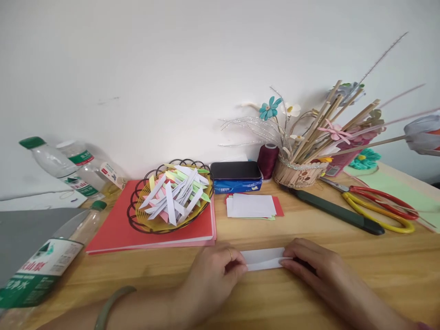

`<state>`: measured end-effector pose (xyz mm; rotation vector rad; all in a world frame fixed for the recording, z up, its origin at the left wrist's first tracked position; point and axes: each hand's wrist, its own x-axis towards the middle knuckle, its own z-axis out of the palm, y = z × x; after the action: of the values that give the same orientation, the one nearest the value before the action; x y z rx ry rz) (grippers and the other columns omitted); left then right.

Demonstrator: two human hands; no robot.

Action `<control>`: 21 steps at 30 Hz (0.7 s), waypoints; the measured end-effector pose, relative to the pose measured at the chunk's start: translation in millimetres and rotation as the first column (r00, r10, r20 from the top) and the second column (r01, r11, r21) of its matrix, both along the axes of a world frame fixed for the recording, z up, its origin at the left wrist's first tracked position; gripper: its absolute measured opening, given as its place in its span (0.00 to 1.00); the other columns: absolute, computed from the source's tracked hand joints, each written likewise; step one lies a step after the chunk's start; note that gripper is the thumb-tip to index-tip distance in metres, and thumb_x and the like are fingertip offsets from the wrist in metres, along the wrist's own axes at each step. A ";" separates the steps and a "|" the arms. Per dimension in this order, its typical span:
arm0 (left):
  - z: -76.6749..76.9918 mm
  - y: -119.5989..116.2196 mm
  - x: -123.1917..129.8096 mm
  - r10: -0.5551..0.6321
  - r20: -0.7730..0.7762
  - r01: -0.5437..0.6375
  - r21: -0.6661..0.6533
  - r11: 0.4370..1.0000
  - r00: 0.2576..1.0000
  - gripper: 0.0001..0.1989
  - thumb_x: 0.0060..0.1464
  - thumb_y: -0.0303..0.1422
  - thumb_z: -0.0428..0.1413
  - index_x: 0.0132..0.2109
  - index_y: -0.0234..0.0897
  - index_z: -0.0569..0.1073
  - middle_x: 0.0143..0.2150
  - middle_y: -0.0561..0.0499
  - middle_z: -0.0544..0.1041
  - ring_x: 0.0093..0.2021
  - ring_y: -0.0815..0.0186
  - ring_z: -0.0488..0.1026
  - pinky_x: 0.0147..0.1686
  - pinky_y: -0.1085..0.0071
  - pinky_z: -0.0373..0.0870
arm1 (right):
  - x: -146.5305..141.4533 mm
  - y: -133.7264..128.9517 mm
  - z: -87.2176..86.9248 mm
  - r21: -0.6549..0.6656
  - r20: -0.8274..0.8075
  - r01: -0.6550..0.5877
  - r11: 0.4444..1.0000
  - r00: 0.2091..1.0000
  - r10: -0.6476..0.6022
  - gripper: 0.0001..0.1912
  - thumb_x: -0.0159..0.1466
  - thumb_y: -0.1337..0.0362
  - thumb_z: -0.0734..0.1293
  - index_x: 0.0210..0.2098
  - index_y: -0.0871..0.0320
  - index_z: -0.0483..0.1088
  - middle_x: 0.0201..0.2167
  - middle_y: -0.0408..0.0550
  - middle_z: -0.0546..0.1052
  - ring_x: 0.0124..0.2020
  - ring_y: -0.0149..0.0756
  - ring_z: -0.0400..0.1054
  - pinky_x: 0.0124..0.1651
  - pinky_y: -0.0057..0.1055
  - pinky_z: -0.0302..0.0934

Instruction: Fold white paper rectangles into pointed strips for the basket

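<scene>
A small white paper (pixel 263 259) lies near the table's front, with a fold running along its length. My left hand (pixel 218 275), with a ring on one finger, pinches its left end between thumb and fingers. At the right end, the thumb and fingers of my right hand (pixel 314 266) close on the same paper. Behind it is a small stack of white paper slips (pixel 251 206) with red and green ones underneath. To the left, a yellow basket (pixel 141 215) holds many folded white, pink, green and yellow strips.
Red paper sheets (pixel 113 224) lie under the basket. Plastic bottles (pixel 44 270) stand or lean at the left. A blue box (pixel 237 185), thread spool (pixel 268 161) and flower pot (pixel 297 175) line the wall. Scissors (pixel 381 201) and a dark green tool (pixel 337 211) lie at the right.
</scene>
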<state>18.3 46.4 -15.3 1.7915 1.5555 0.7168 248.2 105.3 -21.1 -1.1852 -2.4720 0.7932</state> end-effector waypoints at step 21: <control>-8.5 -0.3 -2.2 -0.070 -0.202 0.081 0.047 0.996 0.977 0.06 0.54 0.26 0.49 0.33 0.37 0.70 0.26 0.55 0.74 0.27 0.68 0.70 0.28 0.75 0.60 | 1.8 0.4 -7.7 0.345 0.057 0.014 0.938 0.998 -0.036 0.15 0.67 0.58 0.55 0.25 0.53 0.63 0.20 0.40 0.71 0.19 0.30 0.68 0.20 0.25 0.60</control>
<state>16.1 46.1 -23.8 2.0044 1.5988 0.5628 250.0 105.7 -28.8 -1.1214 -2.5044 0.2975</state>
